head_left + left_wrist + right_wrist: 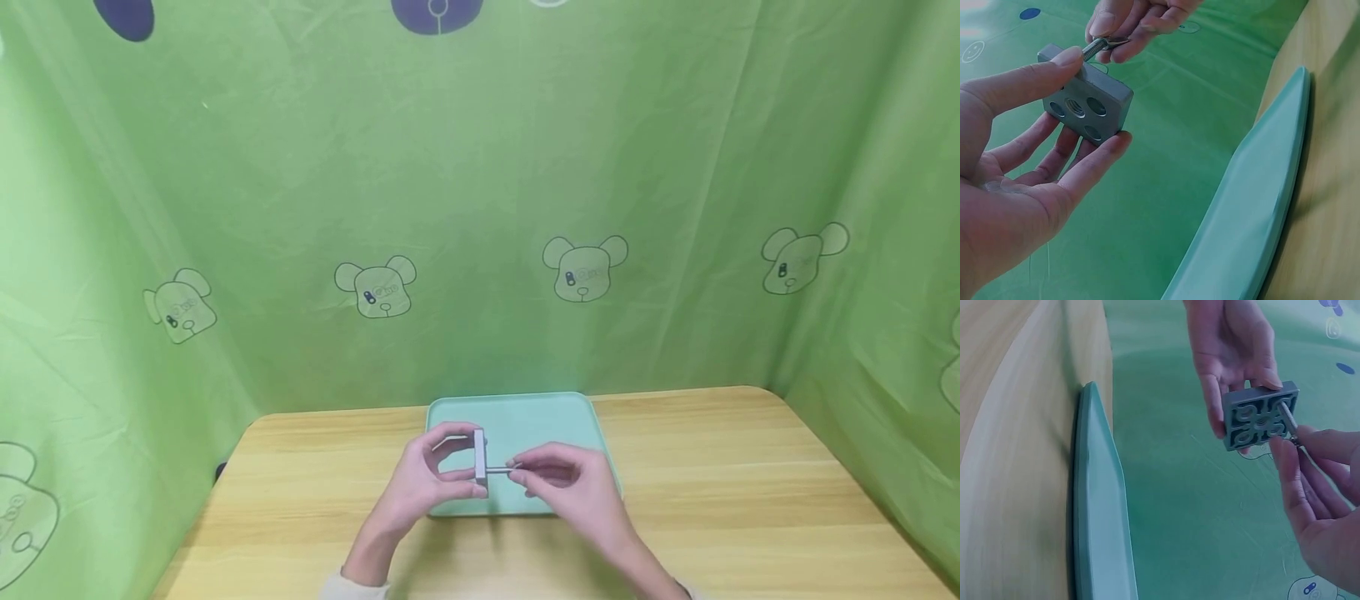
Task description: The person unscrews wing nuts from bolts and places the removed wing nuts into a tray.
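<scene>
My left hand (420, 479) holds a grey square metal block (480, 457) by its edges, thumb on one edge and fingertips on the opposite one. Several round holes pierce the block (1107, 122), and the middle one looks threaded. Its other face (1261, 420) has raised rings around the holes. From a corner hole on that face sticks out a threaded screw (1288, 417). My right hand (581, 492) pinches the screw's outer end between thumb and fingers. That end looks like a flat metal wing (1119, 42), partly hidden by the fingers. How deep the screw sits cannot be seen.
Below both hands a mint-green tray (536, 408) lies on a light wood table (712, 467). Green curtains (480, 167) printed with bear heads hang behind the table and at both sides.
</scene>
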`<action>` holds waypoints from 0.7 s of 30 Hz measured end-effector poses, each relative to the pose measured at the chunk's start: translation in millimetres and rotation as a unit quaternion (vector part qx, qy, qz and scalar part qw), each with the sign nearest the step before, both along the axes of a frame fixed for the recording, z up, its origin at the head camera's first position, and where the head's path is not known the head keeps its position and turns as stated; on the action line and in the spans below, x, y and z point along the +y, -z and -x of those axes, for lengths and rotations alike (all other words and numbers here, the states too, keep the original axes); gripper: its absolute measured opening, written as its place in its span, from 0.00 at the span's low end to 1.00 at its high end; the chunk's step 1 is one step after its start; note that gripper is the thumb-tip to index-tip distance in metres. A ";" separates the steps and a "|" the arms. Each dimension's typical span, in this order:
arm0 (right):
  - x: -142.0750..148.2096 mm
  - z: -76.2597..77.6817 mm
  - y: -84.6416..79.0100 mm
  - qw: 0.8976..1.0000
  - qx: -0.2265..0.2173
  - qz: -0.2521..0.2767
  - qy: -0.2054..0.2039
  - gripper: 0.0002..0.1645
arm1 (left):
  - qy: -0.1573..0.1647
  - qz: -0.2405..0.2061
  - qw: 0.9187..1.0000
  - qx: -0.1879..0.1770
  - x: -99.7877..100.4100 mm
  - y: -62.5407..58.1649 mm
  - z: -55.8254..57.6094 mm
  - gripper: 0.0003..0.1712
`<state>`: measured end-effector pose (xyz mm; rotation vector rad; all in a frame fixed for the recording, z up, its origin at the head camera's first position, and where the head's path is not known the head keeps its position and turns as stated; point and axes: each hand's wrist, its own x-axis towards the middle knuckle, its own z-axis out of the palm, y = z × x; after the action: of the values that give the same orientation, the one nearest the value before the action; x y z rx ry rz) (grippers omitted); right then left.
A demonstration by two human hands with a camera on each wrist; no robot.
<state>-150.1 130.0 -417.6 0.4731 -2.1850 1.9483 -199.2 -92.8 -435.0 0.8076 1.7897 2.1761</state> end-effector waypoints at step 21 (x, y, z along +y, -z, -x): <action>-6.2 13.2 -2.9 0.860 0.505 -0.068 -0.020 0.14 | 0.032 -0.024 0.999 -0.020 -6.8 -2.4 1.3 0.40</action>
<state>-163.3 123.7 -414.7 1.2223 -1.5717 1.0886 -200.4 -99.5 -432.7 0.8131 1.6756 2.1864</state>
